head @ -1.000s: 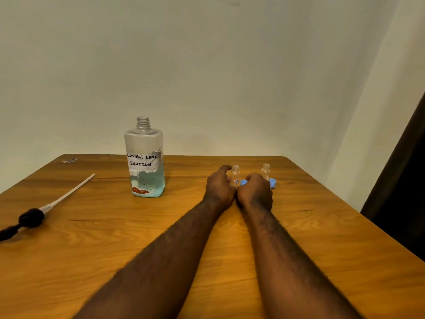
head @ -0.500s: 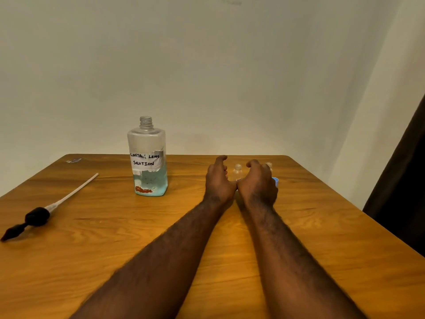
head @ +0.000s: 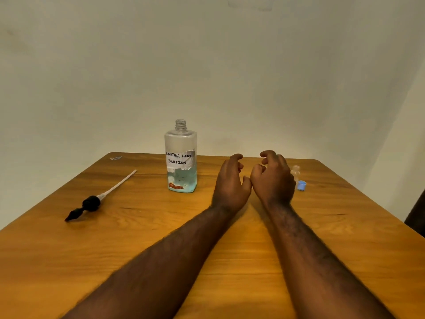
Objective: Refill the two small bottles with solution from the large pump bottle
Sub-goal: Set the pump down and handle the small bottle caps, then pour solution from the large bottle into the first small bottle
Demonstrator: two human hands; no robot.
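One small bottle [head: 295, 172] peeks, blurred, past the right hand [head: 273, 180].

Just a wooden tabletop [head: 69, 261] against a plain wall [head: 207, 65], tiny clear scrap [head: 115, 158] at its far-left corner.

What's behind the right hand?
A small clear bottle peeks out past the right hand, with a blue cap beside it. Anything else behind the hand is covered.
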